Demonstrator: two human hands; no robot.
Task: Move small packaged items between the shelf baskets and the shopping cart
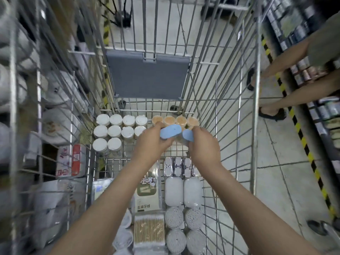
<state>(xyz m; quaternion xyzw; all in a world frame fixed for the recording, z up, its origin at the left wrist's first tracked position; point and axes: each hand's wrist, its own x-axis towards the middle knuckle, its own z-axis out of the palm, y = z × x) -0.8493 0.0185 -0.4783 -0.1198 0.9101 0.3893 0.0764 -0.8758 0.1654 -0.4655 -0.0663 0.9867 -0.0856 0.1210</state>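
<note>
bystander's bare legs (pixel 287 85) right | sandal (pixel 272 113) on floor | hazard tape (pixel 301 137)

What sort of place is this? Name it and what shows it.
Most likely a shop or stockroom aisle. A wire shopping cart holds rows of small packaged goods, stocked shelves line the right side, and yellow-black floor tape runs beside them.
</note>
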